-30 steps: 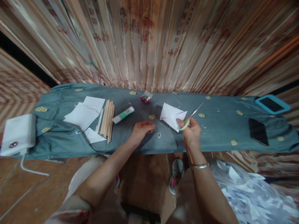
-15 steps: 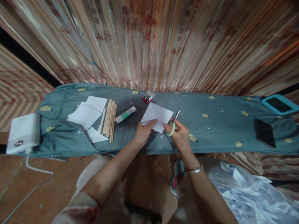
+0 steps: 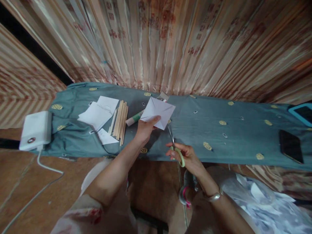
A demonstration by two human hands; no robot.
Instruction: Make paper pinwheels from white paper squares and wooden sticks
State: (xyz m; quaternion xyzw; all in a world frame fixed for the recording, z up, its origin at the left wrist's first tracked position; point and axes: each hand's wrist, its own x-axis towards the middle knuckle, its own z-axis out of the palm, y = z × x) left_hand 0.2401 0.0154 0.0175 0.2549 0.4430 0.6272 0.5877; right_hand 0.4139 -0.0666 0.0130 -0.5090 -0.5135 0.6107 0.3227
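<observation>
My left hand (image 3: 145, 128) pinches a square sheet of white paper (image 3: 158, 109) by its lower left part, thumb on top. Diagonal lines, creases or cuts, run from the sheet's corners toward its middle. Lower and to the right, my right hand (image 3: 184, 154) holds scissors (image 3: 178, 152) with light green handles, blades pointing up toward the paper but apart from it. Behind the paper, a glue stick (image 3: 133, 120) with a green label and a small open box (image 3: 163, 96) are partly hidden.
Left of the paper lie a bundle of wooden sticks (image 3: 121, 122), white paper pieces (image 3: 96, 115) and a white box with a cable (image 3: 36, 130). On the right are a phone (image 3: 291, 146) and a blue-framed device (image 3: 302, 113). A bag of paper scraps (image 3: 265, 201) stands below the table edge.
My right hand has left the paper and moved down toward the table's front edge, turning the scissors' blades toward the sheet. My left hand has raised the paper slightly. The view has shifted.
</observation>
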